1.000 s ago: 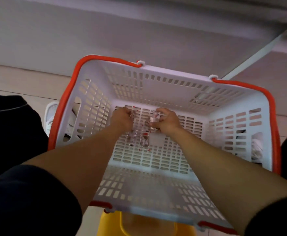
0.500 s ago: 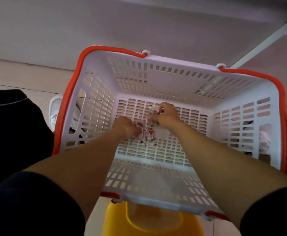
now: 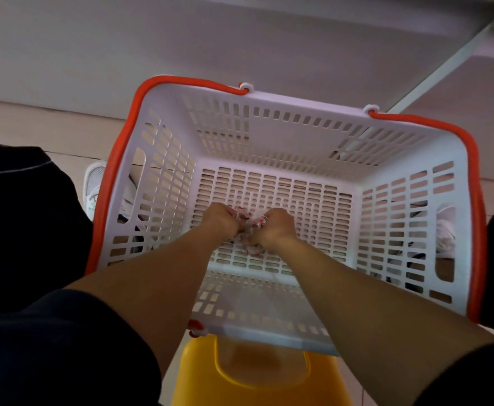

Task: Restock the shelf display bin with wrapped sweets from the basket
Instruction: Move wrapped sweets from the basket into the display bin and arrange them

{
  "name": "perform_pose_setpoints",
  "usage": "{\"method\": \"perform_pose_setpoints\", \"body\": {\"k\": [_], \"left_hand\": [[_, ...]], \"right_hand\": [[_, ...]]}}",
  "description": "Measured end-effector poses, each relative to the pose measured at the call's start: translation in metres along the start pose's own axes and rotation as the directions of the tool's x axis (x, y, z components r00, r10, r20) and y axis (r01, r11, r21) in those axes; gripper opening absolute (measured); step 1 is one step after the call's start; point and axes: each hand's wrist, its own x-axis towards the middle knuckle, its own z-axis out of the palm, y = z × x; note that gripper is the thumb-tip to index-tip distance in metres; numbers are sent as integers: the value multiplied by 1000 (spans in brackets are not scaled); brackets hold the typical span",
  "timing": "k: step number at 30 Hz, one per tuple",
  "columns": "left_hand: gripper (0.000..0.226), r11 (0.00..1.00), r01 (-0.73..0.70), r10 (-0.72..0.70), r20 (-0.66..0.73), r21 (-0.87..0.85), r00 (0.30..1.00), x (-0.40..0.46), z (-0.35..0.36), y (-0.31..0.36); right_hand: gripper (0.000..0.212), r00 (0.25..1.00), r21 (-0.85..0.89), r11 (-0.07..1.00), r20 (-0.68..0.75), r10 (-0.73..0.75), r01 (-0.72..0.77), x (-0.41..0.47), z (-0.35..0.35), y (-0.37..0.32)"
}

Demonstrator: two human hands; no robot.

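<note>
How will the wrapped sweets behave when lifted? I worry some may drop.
The wrapped sweets look small, loose and crinkly, so probably light but slippery. Left hand and right hand bunch them together; strays could slip out onto the slotted basket floor.

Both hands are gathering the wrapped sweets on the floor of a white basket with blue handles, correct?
Not quite: the head view shows the basket has orange-red handles, not blue. The left hand and right hand do gather the wrapped sweets on its floor.
</note>
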Motion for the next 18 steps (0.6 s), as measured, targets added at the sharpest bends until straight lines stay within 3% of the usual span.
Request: {"method": "perform_pose_setpoints", "body": {"k": [3, 8, 10, 15, 18], "left_hand": [[14, 989, -68, 69, -7, 134, 998, -5, -6, -4], [18, 990, -94, 91, 35, 101, 995, -8, -13, -9], [18, 999, -47, 47, 64, -13, 997, -8, -14, -9], [14, 933, 140, -37, 298, -332, 954, -6, -21, -11], [17, 893, 195, -36, 367, -406, 929, -7, -26, -10]], "right_hand": [[24, 998, -58, 998, -47, -29, 27, -4, 13, -1], [25, 991, -76, 993, -94, -98, 91, -5, 20, -1], [26, 988, -34, 992, -92, -121, 118, -4, 23, -1], [37, 998, 148, 987, -21, -56, 58, -3, 21, 1], [76, 999, 383, 923, 49, 13, -30, -4, 14, 2]]}}
